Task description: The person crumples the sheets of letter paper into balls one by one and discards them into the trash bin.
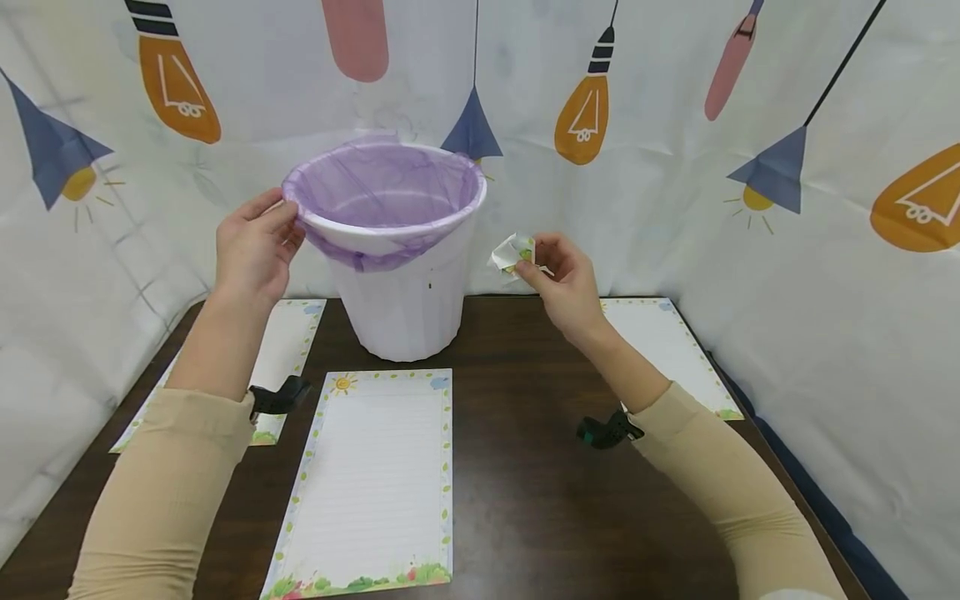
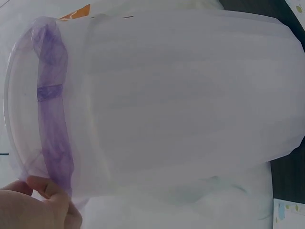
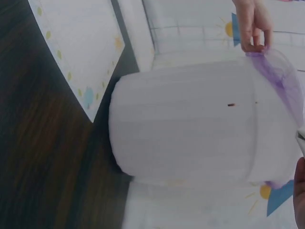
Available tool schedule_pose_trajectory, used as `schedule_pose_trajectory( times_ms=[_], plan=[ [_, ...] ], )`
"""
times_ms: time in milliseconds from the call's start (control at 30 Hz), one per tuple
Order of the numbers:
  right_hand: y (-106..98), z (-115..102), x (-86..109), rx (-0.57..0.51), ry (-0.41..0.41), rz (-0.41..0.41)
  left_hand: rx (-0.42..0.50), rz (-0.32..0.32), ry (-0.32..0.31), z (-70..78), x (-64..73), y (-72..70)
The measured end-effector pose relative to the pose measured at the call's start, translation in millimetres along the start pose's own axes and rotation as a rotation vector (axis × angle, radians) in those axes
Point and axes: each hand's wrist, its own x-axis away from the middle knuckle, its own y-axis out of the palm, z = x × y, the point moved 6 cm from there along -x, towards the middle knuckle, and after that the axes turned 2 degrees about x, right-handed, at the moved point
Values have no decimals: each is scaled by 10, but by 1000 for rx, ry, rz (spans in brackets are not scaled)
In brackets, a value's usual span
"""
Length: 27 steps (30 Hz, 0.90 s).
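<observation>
A white waste bin (image 1: 408, 308) with a purple bag (image 1: 382, 192) folded over its rim is at the back of the table. My left hand (image 1: 258, 246) grips the bin's rim and liner from the left, its fingertips on the purple plastic in the left wrist view. To the right of the bin, my right hand (image 1: 566, 287) pinches a crumpled piece of paper (image 1: 513, 252), white with green print. The paper is level with the lower part of the rim and apart from it. In the right wrist view, only the edge of the right hand (image 3: 300, 191) shows.
A lined sheet (image 1: 382, 475) with a leafy border lies in front of the bin on the dark table (image 1: 525, 500). Similar sheets lie left (image 1: 281, 350) and right (image 1: 667, 346), partly behind the arms. A white curtain (image 1: 517, 50) with printed lamps hangs behind.
</observation>
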Motion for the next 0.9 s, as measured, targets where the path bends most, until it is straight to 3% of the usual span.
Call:
schedule_pose_trajectory(
  times_ms=[233, 500, 900],
  plan=[
    [-6, -144, -151, 36, -27, -34, -39, -42, -52, -1, -15, 9],
    [20, -339, -400, 24, -52, -29, 51, -64, -150, 9, -80, -32],
    [243, -385, -671, -45, 11, -58, 38, -78, -154, 28, -92, -37]
  ],
)
